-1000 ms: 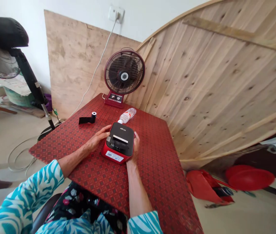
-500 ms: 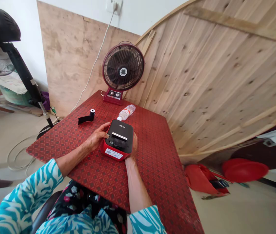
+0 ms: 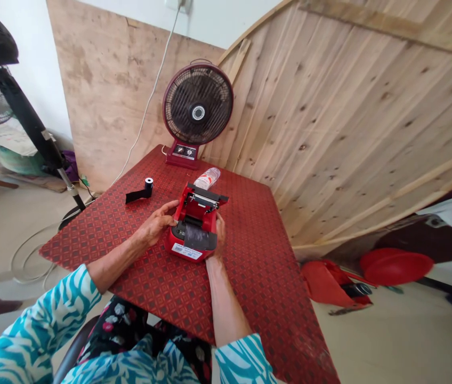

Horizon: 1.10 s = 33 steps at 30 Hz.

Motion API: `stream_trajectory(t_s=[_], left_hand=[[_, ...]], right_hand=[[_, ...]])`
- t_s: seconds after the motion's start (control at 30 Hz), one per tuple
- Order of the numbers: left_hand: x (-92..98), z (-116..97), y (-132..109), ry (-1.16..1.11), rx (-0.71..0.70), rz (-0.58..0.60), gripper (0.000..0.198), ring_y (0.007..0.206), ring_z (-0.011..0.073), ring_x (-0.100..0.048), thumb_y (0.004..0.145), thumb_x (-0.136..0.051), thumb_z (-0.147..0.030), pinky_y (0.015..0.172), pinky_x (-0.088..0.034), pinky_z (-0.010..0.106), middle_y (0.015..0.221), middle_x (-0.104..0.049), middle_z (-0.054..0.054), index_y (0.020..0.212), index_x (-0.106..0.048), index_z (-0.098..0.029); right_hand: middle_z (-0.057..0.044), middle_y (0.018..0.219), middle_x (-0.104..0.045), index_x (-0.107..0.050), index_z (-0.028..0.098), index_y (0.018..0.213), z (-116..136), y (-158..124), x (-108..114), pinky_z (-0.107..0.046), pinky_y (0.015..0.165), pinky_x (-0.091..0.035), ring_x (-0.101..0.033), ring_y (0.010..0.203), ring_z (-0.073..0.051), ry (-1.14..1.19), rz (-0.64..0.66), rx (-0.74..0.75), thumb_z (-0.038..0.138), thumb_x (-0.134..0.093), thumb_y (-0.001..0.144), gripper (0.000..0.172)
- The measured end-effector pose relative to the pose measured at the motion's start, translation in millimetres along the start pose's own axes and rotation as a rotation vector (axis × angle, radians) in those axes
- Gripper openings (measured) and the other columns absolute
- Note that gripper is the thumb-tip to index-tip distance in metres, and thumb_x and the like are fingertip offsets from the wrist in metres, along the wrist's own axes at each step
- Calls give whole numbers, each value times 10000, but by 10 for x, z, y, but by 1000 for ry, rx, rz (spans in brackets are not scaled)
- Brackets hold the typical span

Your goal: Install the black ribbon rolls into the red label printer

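Observation:
A small red and black label printer (image 3: 194, 232) sits on the red patterned table (image 3: 258, 266), its lid swung up to show a red inside and a dark roll. My left hand (image 3: 154, 224) curls against the printer's left side. On the printer's right side rests my right hand (image 3: 220, 236), mostly hidden behind the body, gripping it. A black roll with a loose strip (image 3: 142, 191) lies further left on the table, apart from both hands.
A clear plastic bottle (image 3: 207, 177) lies just behind the printer. A red desk fan (image 3: 197, 109) stands at the table's far end. Wooden panels lean along the right. A black standing fan (image 3: 14, 101) stands at the left, with a red basin (image 3: 397, 266) on the floor at the right.
The printer's black lid, flat a second ago, has swung up and open. Both hands stay at the printer's sides. The camera has tipped down slightly.

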<state>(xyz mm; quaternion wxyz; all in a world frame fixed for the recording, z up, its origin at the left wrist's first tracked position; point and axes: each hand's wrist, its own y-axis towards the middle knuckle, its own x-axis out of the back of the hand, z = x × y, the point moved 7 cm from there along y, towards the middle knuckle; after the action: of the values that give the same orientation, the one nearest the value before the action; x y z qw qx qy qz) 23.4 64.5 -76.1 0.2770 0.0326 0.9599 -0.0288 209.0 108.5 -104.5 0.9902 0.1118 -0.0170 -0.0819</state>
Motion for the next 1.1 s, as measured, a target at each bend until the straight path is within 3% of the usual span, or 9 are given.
stream_trajectory(t_s=[0.17, 0.3, 0.37, 0.47, 0.57, 0.67, 0.8, 0.93, 1.1], left_hand=[[-6, 22, 1, 2, 31, 1, 716, 745, 143, -629, 535, -588, -107, 677, -453, 257, 1220, -643, 62, 1245, -565, -200], [15, -4, -14, 77, 23, 16, 655, 844, 183, -642, 558, -580, -129, 754, -470, 287, 1206, -653, 70, 1210, -597, -187], [16, -99, -22, 225, -24, 15, 588, 990, 241, -623, 582, -574, -143, 848, -467, 341, 1219, -644, 81, 1166, -632, -186], [-123, -388, -2, 608, -247, 42, 459, 1222, 288, -503, 610, -598, -148, 1014, -383, 395, 1308, -587, 75, 1053, -699, -214], [-460, -516, 139, 972, -385, 212, 320, 1148, 259, -556, 702, -580, -187, 1020, -359, 374, 1184, -662, 62, 980, -727, -246], [-703, -387, 403, 1358, -299, 364, 226, 961, 268, -630, 724, -569, -181, 976, -335, 395, 922, -731, 60, 852, -741, -253], [-812, -231, 606, 1716, -221, 457, 116, 860, 307, -637, 667, -616, -144, 991, -205, 482, 659, -695, 63, 617, -687, -221], [-811, -234, 603, 1719, -235, 462, 118, 858, 314, -625, 622, -638, -124, 959, -225, 458, 617, -669, 64, 613, -689, -230], [-770, -187, 649, 1735, -109, 482, 196, 798, 282, -631, 602, -652, -127, 817, -371, 358, 682, -688, 44, 708, -729, -273]], right_hand=[[-85, 1269, -584, -662, 219, 1022, 77, -20, 29, -392, 1078, -335, -473, 1239, -222, -58, -47, 72, 362, -583, 754, 314], [-102, 1244, -605, -648, 203, 1073, 47, -32, 17, -375, 1031, -385, -516, 1188, -211, -19, -60, 60, 375, -526, 806, 340], [-96, 1240, -608, -646, 210, 1074, 42, -34, 3, -376, 1033, -387, -520, 1184, -203, 7, -50, 67, 406, -500, 822, 350], [-93, 1264, -598, -643, 217, 1072, 42, -26, -10, -383, 1061, -363, -505, 1201, -198, 8, -41, 74, 437, -512, 817, 362], [-110, 1257, -603, -622, 198, 1106, 4, -9, -12, -367, 1036, -386, -506, 1201, -191, 61, -50, 23, 460, -424, 856, 412], [-106, 1242, -610, -612, 191, 1114, -24, 4, -34, -353, 1036, -388, -533, 1181, -183, 126, -45, 0, 473, -377, 861, 446], [-87, 1229, -628, -594, 208, 1146, -100, 18, -76, -347, 1004, -419, -577, 1133, -175, 222, -26, -68, 465, -406, 849, 435], [-67, 1232, -637, -606, 220, 1141, -135, 37, -93, -343, 1024, -400, -566, 1153, -171, 247, -17, -76, 465, -433, 836, 428], [-60, 1203, -649, -606, 220, 1137, -136, 28, -74, -343, 1005, -412, -581, 1116, -173, 256, -37, -99, 480, -430, 829, 441]])
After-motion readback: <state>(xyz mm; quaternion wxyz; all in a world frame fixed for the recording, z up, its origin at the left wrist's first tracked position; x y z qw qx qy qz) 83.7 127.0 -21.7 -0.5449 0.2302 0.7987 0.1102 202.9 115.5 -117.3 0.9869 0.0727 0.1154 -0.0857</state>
